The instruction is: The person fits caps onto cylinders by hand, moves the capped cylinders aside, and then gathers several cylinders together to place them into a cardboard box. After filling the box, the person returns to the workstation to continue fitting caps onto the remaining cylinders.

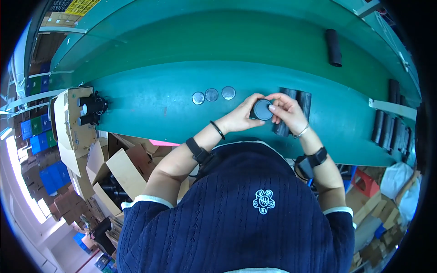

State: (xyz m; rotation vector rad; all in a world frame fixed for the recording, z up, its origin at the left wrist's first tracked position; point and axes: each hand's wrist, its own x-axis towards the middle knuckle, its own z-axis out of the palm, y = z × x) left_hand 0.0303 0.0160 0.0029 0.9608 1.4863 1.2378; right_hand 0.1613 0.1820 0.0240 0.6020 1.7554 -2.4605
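Observation:
My left hand [241, 113] is wrapped round a dark cylinder whose round end faces up. On that end lies a dark grey disc [262, 109] with a paler rim. The fingers of my right hand [287, 111] close on the disc's right edge, the thumb bent over its face. Whether the disc is loose or fixed to the cylinder, I cannot tell. Two black ribbed tubes [304, 101] lie on the green bench [150, 104], partly behind my right hand. Three round clear-looking discs [211, 94] lie flat in a row to the left, beyond my left wrist.
Farther back, a black tube [333, 48] lies on the green belt [218, 36]. Several more tubes [387, 129] lie at the bench's right end. At the left end a cardboard box [78, 120] has black cylinders [93, 107] beside it. Open cartons [129, 168] stand below the bench's front edge.

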